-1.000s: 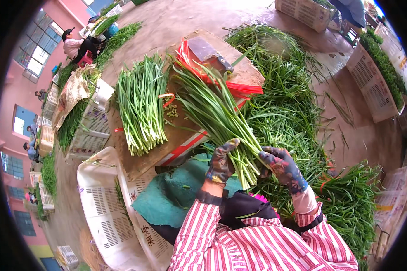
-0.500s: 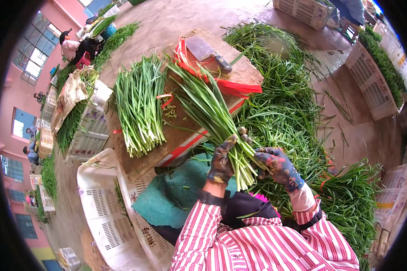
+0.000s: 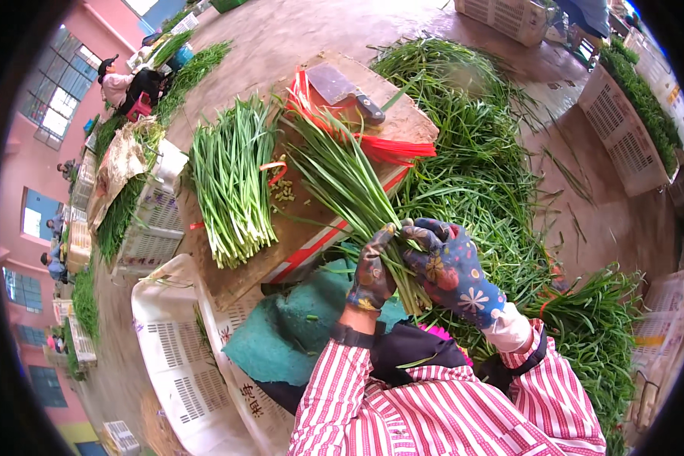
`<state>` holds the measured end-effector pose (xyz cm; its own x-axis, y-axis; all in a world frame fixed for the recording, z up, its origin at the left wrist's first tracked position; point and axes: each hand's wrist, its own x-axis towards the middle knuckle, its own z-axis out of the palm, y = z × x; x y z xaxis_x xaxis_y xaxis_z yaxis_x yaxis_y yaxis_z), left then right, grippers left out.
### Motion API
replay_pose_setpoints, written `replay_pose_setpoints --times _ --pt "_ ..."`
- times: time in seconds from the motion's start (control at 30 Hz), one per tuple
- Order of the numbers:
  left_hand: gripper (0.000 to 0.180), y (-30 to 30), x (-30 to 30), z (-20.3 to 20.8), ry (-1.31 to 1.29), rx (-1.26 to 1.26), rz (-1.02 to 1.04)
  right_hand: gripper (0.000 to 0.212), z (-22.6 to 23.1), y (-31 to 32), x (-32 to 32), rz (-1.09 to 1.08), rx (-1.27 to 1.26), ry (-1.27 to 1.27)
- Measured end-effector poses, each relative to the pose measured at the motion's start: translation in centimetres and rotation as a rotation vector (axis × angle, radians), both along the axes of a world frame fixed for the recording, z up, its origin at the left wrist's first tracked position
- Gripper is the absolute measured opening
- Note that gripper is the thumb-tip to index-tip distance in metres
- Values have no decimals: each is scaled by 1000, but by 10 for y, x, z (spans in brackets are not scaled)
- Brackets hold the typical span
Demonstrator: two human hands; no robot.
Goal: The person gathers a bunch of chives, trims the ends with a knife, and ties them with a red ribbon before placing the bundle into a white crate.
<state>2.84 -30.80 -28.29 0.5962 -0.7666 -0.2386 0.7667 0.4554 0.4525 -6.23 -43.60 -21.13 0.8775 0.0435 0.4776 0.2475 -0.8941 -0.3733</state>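
My left hand point(image 3: 372, 272), in a dark patterned glove, is closed around the lower stems of a bunch of Chinese chives point(image 3: 348, 181). Its leaves slope up to the left over a wooden board point(image 3: 300, 219); the pale stem ends point down toward my lap. My right hand point(image 3: 454, 267), in a flowered glove, curls closed against the bunch's right side, its fingertips meeting my left thumb. A second bunch of chives point(image 3: 234, 186) lies on the board, left of the held one. Behind the held leaves rest red strips point(image 3: 397, 147) and a broad-bladed knife point(image 3: 336, 85).
A large heap of loose chives point(image 3: 463, 167) spreads right of the board, with a tied bunch point(image 3: 585, 311) near my right elbow. A white plastic crate point(image 3: 176, 342) stands at my left. Filled crates point(image 3: 627, 125) stand far right; a person point(image 3: 121, 85) sits far left.
My right hand has moved up and left from the stem ends to beside my left thumb, its back now turned upward. My left hand keeps its hold on the chives.
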Motion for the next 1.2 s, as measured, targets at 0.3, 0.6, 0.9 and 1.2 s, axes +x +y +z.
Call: replay_pose_setpoints --times 0.3,0.6,0.9,1.2 --pt "24 -12 0 15 111 49 22 28 7 -17 -6 158 14 -10" --pt "19 -14 2 5 208 -44 123 19 18 -39 -57 412 287 286" --pt "19 -17 -2 2 233 -12 135 29 15 -31 -30 -112 319 111" --pt "32 -14 2 -49 -125 247 201 17 1 -3 -6 -167 172 205"
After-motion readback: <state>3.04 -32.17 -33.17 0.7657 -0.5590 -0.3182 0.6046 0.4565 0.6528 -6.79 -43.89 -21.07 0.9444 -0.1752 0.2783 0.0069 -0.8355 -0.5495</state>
